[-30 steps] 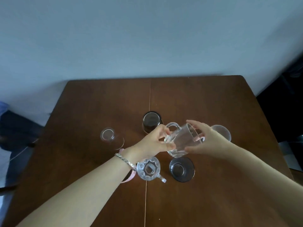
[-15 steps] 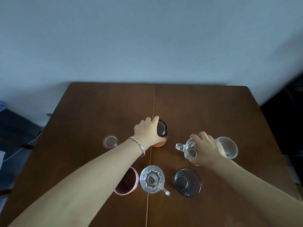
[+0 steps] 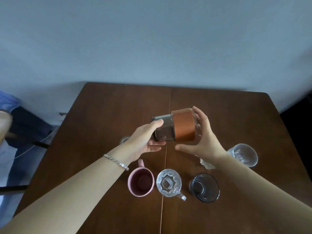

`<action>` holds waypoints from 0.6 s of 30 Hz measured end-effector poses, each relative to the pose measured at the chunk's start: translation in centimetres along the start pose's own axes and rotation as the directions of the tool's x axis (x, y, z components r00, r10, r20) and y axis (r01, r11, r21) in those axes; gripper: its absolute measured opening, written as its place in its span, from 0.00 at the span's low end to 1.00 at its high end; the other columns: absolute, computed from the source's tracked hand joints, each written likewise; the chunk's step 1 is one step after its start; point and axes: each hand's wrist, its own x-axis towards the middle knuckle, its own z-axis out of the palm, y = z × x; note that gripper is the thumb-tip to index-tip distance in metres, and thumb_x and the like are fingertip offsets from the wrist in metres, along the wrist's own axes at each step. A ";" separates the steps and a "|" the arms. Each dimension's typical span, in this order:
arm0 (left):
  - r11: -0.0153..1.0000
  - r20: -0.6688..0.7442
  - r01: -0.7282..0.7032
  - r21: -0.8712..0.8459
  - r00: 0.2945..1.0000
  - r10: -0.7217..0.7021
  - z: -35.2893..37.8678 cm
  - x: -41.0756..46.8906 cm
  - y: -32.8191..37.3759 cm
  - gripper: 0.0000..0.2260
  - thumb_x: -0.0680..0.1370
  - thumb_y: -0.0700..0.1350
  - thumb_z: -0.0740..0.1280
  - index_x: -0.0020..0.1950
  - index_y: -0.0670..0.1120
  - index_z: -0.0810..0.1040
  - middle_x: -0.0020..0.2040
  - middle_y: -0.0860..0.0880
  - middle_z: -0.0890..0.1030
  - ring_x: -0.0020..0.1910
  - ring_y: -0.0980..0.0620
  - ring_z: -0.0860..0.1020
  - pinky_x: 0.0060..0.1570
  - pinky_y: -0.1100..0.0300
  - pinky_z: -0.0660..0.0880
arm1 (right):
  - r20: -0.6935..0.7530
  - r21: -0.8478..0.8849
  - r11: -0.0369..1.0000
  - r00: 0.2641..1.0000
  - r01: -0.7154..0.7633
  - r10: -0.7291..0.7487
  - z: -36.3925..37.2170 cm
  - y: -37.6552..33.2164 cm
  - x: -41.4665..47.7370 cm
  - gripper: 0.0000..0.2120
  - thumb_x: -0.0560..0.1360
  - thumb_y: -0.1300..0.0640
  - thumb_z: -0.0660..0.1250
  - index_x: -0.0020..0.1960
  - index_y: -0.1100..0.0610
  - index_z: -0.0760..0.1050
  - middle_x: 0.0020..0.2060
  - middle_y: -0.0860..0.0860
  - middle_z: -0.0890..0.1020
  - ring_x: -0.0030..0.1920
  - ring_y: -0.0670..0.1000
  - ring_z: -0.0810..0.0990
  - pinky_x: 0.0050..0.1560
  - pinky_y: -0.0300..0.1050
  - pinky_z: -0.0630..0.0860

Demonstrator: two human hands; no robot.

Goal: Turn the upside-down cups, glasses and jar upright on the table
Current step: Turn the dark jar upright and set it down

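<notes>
Nearest to the camera, three vessels stand upright in a row on the brown table [image 3: 104,115]: a pink mug [image 3: 141,181] on the left, a cut-glass mug [image 3: 169,182] in the middle with its handle towards the lower right, and a dark smoked glass [image 3: 204,187] on the right. No writing or brand can be read on any of them.

A little farther, on the right, a clear glass [image 3: 242,155] stands with its mouth up. Just beside it, under the right forearm, a part of another clear vessel [image 3: 207,163] shows; it is too hidden to tell which way it faces.

Above the middle of the table the jar [image 3: 173,128] is held in the air, lying almost on its side, its long axis running left to right. The dark glass body points left and the copper-coloured lid [image 3: 183,126] points right. No label is visible. The left hand [image 3: 143,141], with a silver bracelet [image 3: 116,162] on the wrist, grips the glass end, thumb on top. The right hand [image 3: 200,139] is spread wide around the lid end, fingers behind it.

Beyond the left hand, a small clear glass [image 3: 124,140] stands on the table, mostly hidden.
</notes>
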 end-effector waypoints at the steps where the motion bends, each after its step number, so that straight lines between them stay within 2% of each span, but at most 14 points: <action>1: 1.000 0.007 -0.008 0.016 1.000 0.007 -0.3 -0.2 -0.2 0.17 0.75 0.55 0.64 0.59 0.47 0.74 0.50 0.44 0.82 0.42 0.49 0.83 0.37 0.60 0.78 | 0.006 0.002 1.000 1.000 0.016 -0.016 0.1 -0.3 0.2 0.50 0.57 0.61 0.81 0.63 0.31 0.54 0.64 0.39 0.66 0.68 0.46 0.69 0.63 0.40 0.73; 3: 0.998 0.038 -0.017 0.065 0.999 0.015 -1.1 -0.7 -0.4 0.13 0.75 0.54 0.63 0.55 0.48 0.76 0.46 0.46 0.82 0.39 0.51 0.83 0.37 0.61 0.78 | 0.045 -0.027 0.999 0.999 0.020 -0.018 0.3 -0.8 0.3 0.50 0.58 0.65 0.80 0.61 0.30 0.55 0.62 0.41 0.68 0.61 0.43 0.73 0.53 0.29 0.75; 4: 0.995 0.068 -0.015 0.098 0.998 0.009 -1.4 -0.9 -0.4 0.11 0.76 0.54 0.63 0.52 0.48 0.76 0.44 0.46 0.82 0.39 0.51 0.83 0.37 0.61 0.78 | 0.063 -0.030 0.999 0.998 0.013 -0.012 0.4 -1.0 0.3 0.49 0.57 0.67 0.80 0.61 0.32 0.57 0.59 0.40 0.69 0.57 0.41 0.75 0.48 0.27 0.76; 6: 0.983 0.102 -0.009 0.183 0.995 -0.010 -1.9 -1.5 -0.4 0.11 0.76 0.55 0.62 0.50 0.49 0.76 0.44 0.47 0.82 0.40 0.52 0.82 0.38 0.61 0.79 | 0.061 -0.035 0.999 0.998 -0.010 0.012 0.8 -1.4 0.1 0.45 0.56 0.67 0.81 0.58 0.34 0.62 0.56 0.43 0.73 0.52 0.44 0.78 0.43 0.32 0.79; 7: 0.962 0.081 -0.043 0.270 0.996 0.022 -2.3 -1.6 -0.5 0.13 0.76 0.56 0.61 0.51 0.48 0.76 0.45 0.48 0.82 0.41 0.53 0.82 0.39 0.61 0.79 | 0.042 -0.062 0.998 0.999 -0.022 0.025 1.1 -1.5 0.1 0.44 0.55 0.65 0.81 0.58 0.34 0.63 0.56 0.45 0.74 0.51 0.45 0.78 0.43 0.35 0.80; 8: 0.911 0.036 -0.127 0.393 0.992 0.122 -2.8 -1.4 -0.8 0.15 0.76 0.57 0.62 0.53 0.48 0.77 0.46 0.49 0.82 0.42 0.55 0.81 0.41 0.60 0.79 | 0.015 -0.117 0.993 0.999 -0.035 0.037 1.4 -1.4 0.1 0.44 0.54 0.62 0.82 0.58 0.34 0.64 0.56 0.45 0.73 0.52 0.46 0.78 0.46 0.39 0.81; 9: 0.809 -0.020 -0.231 0.541 0.958 0.287 -3.6 -1.1 -1.2 0.17 0.75 0.58 0.62 0.54 0.47 0.77 0.48 0.50 0.82 0.45 0.55 0.80 0.45 0.58 0.79 | -0.012 -0.199 0.979 0.999 -0.047 0.045 1.6 -1.4 0.2 0.44 0.54 0.60 0.82 0.59 0.35 0.64 0.57 0.44 0.72 0.54 0.46 0.76 0.51 0.42 0.80; 10: 0.664 -0.067 -0.301 0.685 0.881 0.469 -4.6 -0.8 -1.6 0.18 0.75 0.58 0.64 0.56 0.47 0.78 0.51 0.50 0.81 0.48 0.55 0.79 0.49 0.57 0.78 | -0.032 -0.311 0.949 0.998 -0.055 0.048 1.8 -1.3 0.3 0.44 0.54 0.58 0.82 0.60 0.36 0.64 0.58 0.43 0.70 0.56 0.48 0.74 0.55 0.45 0.77; 11: 0.528 -0.087 -0.300 0.794 0.804 0.588 -5.6 -0.4 -2.0 0.20 0.73 0.58 0.66 0.58 0.47 0.77 0.55 0.49 0.80 0.53 0.53 0.77 0.53 0.55 0.77 | -0.038 -0.437 0.897 0.998 -0.064 0.052 2.0 -1.1 0.5 0.44 0.54 0.56 0.81 0.62 0.38 0.63 0.60 0.44 0.69 0.59 0.50 0.72 0.59 0.48 0.75; 12: 0.431 -0.086 -0.246 0.868 0.780 0.620 -6.6 0.0 -2.4 0.24 0.71 0.59 0.67 0.62 0.47 0.74 0.61 0.48 0.77 0.59 0.50 0.75 0.57 0.54 0.75 | -0.029 -0.560 0.825 0.997 -0.074 0.069 2.2 -1.0 0.7 0.44 0.54 0.54 0.80 0.65 0.39 0.63 0.63 0.45 0.67 0.62 0.52 0.70 0.60 0.50 0.74; 13: 0.373 -0.086 -0.166 0.913 0.816 0.572 -7.6 0.5 -2.9 0.30 0.69 0.61 0.69 0.67 0.47 0.70 0.67 0.47 0.72 0.65 0.47 0.70 0.62 0.51 0.71 | -0.015 -0.665 0.741 0.994 -0.088 0.105 2.5 -0.8 0.9 0.45 0.55 0.52 0.79 0.66 0.40 0.62 0.65 0.46 0.66 0.63 0.54 0.68 0.59 0.51 0.74; 15: 0.306 -0.098 -0.019 0.952 0.927 0.363 -8.6 1.5 -4.0 0.40 0.66 0.62 0.70 0.73 0.50 0.60 0.74 0.45 0.63 0.70 0.42 0.65 0.66 0.46 0.67 | 0.012 -0.806 0.584 0.983 -0.101 0.186 3.2 -0.2 1.2 0.44 0.58 0.50 0.77 0.68 0.41 0.59 0.68 0.47 0.65 0.64 0.56 0.67 0.56 0.51 0.74; 16: 0.261 -0.086 0.007 0.965 0.953 0.290 -8.7 1.9 -4.5 0.40 0.67 0.61 0.70 0.74 0.52 0.58 0.74 0.45 0.63 0.70 0.42 0.66 0.65 0.46 0.67 | 0.021 -0.847 0.523 0.975 -0.100 0.220 3.5 0.4 1.3 0.43 0.59 0.50 0.76 0.69 0.41 0.59 0.68 0.48 0.64 0.64 0.57 0.67 0.56 0.51 0.74; 18: 0.181 -0.031 -0.016 0.983 0.967 0.255 -8.8 2.9 -5.2 0.37 0.69 0.56 0.70 0.74 0.53 0.58 0.69 0.45 0.69 0.65 0.42 0.71 0.59 0.48 0.72 | 0.031 -0.907 0.412 0.965 -0.081 0.259 4.3 1.5 1.7 0.42 0.61 0.50 0.73 0.70 0.42 0.57 0.70 0.50 0.62 0.64 0.59 0.66 0.58 0.52 0.74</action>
